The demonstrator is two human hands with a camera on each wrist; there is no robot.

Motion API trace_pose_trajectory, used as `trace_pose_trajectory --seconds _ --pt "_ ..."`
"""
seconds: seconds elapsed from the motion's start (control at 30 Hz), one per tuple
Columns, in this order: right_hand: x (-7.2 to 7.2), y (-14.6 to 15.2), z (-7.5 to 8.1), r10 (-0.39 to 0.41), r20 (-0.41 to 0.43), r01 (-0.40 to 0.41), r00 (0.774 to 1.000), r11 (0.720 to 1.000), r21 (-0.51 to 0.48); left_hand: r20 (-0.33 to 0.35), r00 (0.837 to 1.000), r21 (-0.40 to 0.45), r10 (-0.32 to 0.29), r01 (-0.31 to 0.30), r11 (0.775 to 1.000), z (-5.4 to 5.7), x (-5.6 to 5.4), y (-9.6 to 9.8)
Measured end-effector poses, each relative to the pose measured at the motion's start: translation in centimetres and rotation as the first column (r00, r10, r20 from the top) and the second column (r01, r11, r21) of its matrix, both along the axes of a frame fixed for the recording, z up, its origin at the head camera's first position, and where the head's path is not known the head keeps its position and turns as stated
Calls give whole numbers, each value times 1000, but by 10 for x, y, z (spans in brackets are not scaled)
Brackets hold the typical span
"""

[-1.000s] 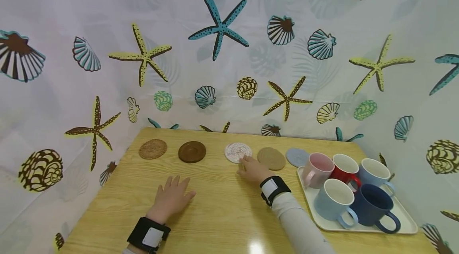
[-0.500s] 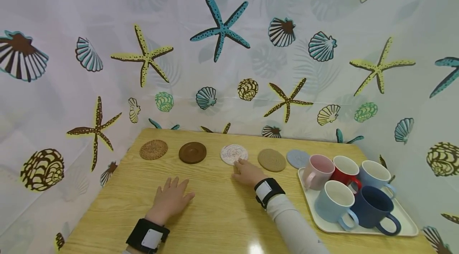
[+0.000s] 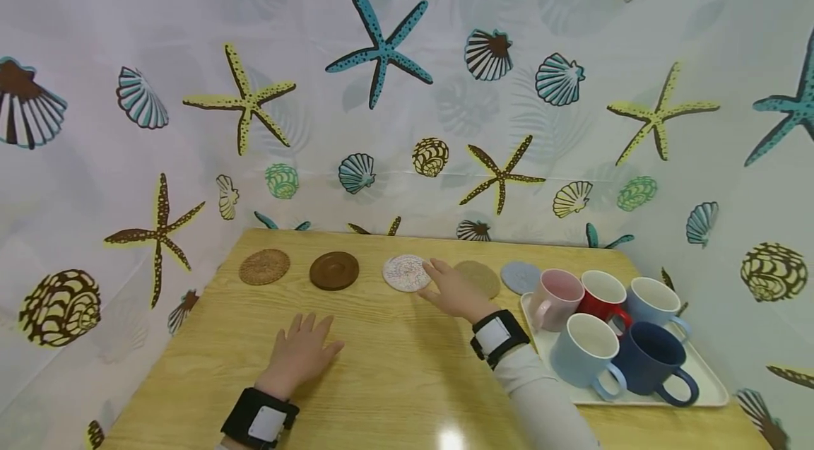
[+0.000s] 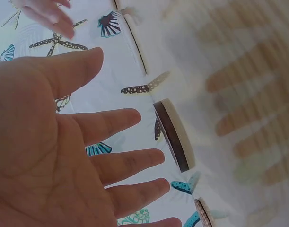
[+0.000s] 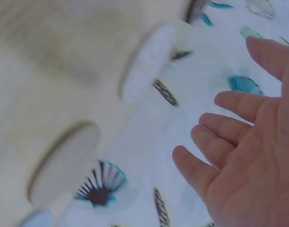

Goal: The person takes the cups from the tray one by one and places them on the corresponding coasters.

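Observation:
Five round coasters lie in a row along the table's back: a woven brown one [image 3: 264, 267], a dark brown wooden one [image 3: 333, 270], a white speckled one [image 3: 402, 273], a tan one [image 3: 485, 276] and a blue-grey one [image 3: 520, 277]. My right hand [image 3: 459, 292] holds nothing and hovers with spread fingers by the white and tan coasters, hiding part of the tan one. In the right wrist view, the fingers of that hand [image 5: 258, 142] are apart from the white coaster [image 5: 149, 64]. My left hand [image 3: 302, 351], fingers extended, is low over the table in front of the dark coaster.
On the right, a white tray [image 3: 709, 386] holds several mugs: a pink one [image 3: 555, 305], a red one [image 3: 600, 303], a navy one [image 3: 649, 362] and light blue ones [image 3: 581, 354]. A curtain [image 3: 420, 104] printed with starfish and shells borders the table [image 3: 375, 379] behind and at the sides.
The white coaster slid a little left under my right hand's fingertips. That hand has since let go, lifted and moved right, its fingers spreading. My left hand has hardly moved.

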State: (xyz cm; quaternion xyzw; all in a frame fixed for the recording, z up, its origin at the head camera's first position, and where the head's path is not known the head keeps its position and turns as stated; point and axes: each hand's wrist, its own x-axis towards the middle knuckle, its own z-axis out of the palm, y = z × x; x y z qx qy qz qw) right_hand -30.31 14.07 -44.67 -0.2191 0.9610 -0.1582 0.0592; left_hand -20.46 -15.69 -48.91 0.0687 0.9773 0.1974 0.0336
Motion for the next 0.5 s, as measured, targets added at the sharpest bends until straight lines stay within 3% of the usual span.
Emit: trace_pose_trajectory --seconds 0.2,0.27,0.4,0.5 --pt "20 42 49 3 -98 -12 995 996 -83 -41 998 14 -55 55 998 6 -6 15" --pt "29 60 66 -26 -74 17 997 992 -127 -61 995 30 -77 79 996 11 -7 22" --pt "49 105 97 -119 -77 111 990 989 -101 -140 981 48 -135 143 989 19 -10 39" --pt "62 142 111 -187 -120 174 975 979 -109 -188 968 62 -168 183 981 21 -14 51"
